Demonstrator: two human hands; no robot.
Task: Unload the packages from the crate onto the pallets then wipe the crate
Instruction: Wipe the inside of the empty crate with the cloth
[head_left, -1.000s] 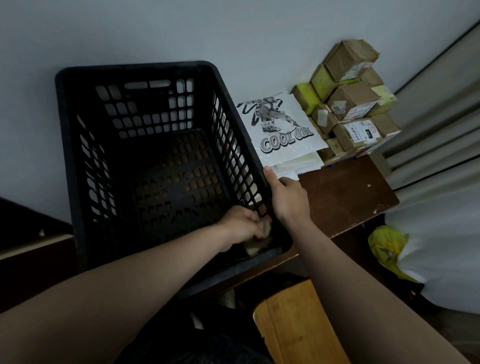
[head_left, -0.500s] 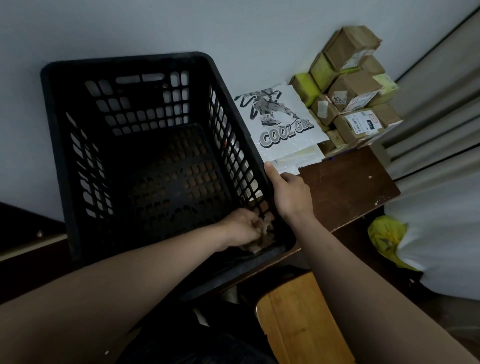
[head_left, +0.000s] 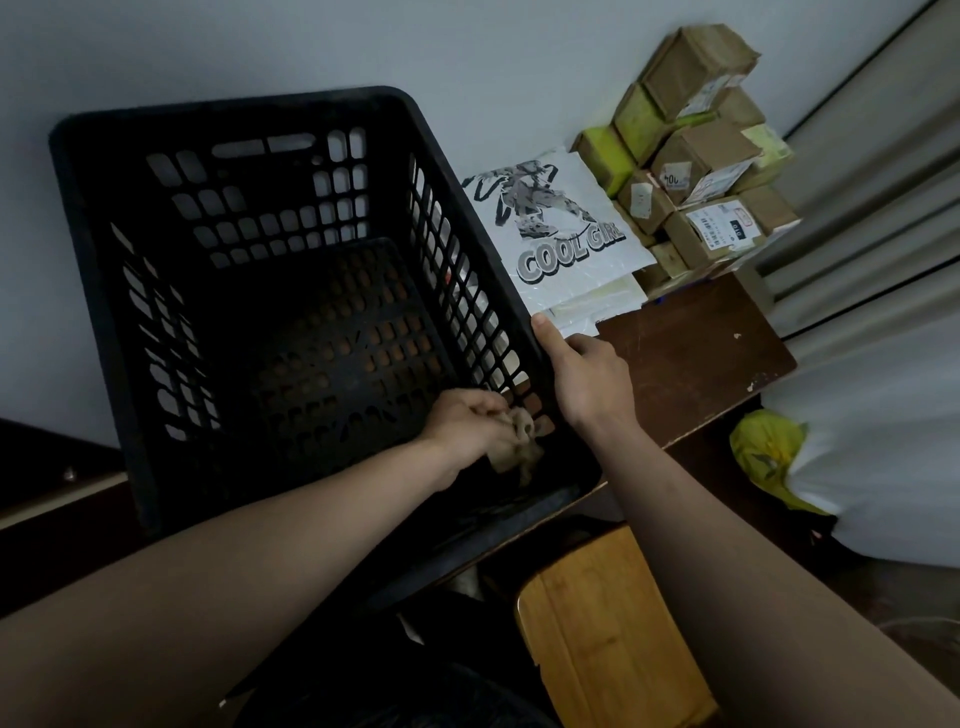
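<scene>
With the packages (head_left: 691, 171) stacked beside the emptied black crate (head_left: 249, 312) on the bench (head_left: 691, 348), my left hand (head_left: 467, 421) grips a cloth (head_left: 519, 447) at its inner corner while my right hand (head_left: 587, 379) clasps the rim, wiping unfinished.

Dim rm, low light. Plain pale wall (head_left: 260, 47) ran across the far side. Dark brown tabletop (head_left: 691, 358) w/ chipped edges at right. Pale curtain folds (head_left: 883, 171) hung far right. Light wooden stool (head_left: 602, 634) near, below tabletop edge. Dark ledge (head_left: 47, 488) at left.
</scene>
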